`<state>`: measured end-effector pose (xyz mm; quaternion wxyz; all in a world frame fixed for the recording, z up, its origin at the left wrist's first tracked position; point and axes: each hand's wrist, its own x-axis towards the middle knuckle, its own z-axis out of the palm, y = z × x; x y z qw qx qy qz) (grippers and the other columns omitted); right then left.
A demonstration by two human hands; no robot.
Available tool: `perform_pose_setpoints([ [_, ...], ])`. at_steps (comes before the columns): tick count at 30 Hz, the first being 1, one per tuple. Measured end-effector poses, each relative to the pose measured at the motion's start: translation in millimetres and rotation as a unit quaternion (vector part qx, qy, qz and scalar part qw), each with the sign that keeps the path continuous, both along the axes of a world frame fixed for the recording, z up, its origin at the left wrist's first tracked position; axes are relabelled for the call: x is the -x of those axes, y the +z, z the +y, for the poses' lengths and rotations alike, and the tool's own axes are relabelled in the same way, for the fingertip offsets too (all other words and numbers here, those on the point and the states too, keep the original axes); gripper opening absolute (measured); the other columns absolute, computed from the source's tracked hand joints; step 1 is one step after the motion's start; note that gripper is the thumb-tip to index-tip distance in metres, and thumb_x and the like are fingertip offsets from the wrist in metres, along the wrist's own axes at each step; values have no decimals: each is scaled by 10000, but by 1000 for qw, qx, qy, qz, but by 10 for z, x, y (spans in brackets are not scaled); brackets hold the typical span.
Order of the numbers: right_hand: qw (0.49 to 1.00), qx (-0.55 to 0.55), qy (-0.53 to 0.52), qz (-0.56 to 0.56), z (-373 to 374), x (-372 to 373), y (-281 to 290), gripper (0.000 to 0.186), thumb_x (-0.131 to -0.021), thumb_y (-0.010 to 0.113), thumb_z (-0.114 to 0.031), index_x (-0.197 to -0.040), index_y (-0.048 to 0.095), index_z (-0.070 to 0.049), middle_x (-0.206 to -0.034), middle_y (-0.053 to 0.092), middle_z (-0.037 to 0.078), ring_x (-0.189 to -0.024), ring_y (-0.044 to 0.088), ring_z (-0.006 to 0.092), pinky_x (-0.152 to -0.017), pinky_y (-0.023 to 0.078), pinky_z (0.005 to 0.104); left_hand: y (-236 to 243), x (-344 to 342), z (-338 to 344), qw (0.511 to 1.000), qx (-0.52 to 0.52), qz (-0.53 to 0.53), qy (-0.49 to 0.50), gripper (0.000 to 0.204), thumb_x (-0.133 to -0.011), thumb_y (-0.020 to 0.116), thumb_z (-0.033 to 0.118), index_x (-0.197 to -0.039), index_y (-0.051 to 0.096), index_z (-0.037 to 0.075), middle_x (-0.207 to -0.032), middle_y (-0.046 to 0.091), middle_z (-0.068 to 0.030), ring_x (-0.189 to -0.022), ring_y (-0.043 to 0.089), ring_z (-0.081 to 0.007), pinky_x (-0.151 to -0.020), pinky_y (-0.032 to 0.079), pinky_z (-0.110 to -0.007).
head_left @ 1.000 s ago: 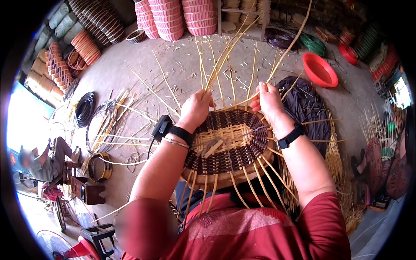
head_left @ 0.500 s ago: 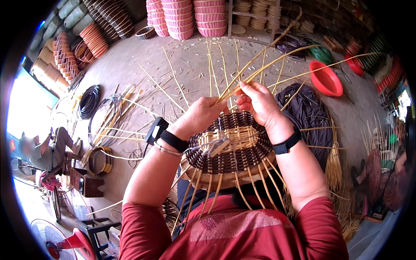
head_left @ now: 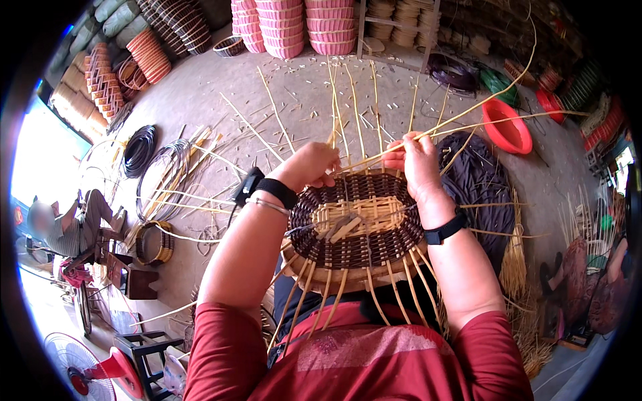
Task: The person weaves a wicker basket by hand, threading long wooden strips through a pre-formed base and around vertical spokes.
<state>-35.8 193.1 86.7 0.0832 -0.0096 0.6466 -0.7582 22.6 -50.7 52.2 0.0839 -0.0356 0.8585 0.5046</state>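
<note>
On a round wooden board (head_left: 318, 277) over my lap lies an oval basket base (head_left: 394, 238), dark brown weave with a pale woven middle. Pale canes stick out all round it. At its far edge my left hand (head_left: 313, 164) is closed around a cane end near the weave. My right hand (head_left: 416, 162) pinches a long pale cane (head_left: 485, 102) between thumb and fingers; the cane runs across to the left hand and curves up to the far right. A short strip piece (head_left: 346, 228) and a grey strand lie on the base's middle.
Dark cloth (head_left: 476, 180) and a straw bundle (head_left: 516, 260) lie to the right, a red basin (head_left: 506, 127) beyond. Black coils (head_left: 140, 151) and loose strips lie left. Stacked pink baskets (head_left: 280, 30) stand at the back. A person (head_left: 71, 227) sits left; a fan (head_left: 83, 371) stands lower left.
The right hand has moved right and slightly down, apart from the left, drawing the long cane across. The left hand has shifted slightly left. The canes held together before now spread apart.
</note>
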Motion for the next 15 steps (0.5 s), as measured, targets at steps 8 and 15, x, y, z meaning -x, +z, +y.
perform_pose_setpoints([
  [8, 999, -36, 12, 7, 39, 18, -21, 155, -1130, 438, -213, -1132, 485, -65, -920, 684, 120, -668, 712, 177, -560, 597, 275, 80, -170, 232, 980, -152, -29, 128, 344, -1054, 522, 307, -915, 691, 43, -826, 710, -43, -580, 542, -107, -524, 438, -296],
  [15, 994, -78, 69, -42, 19, 122, -115, 251, -1136, 439, -260, -1171, 479, -15, -925, 685, 126, -637, 705, 196, -546, 595, 297, -65, -181, 153, 994, -40, 11, 99, 349, -1077, 510, 339, -973, 680, 52, -864, 708, 2, -607, 543, -74, -514, 450, -253],
])
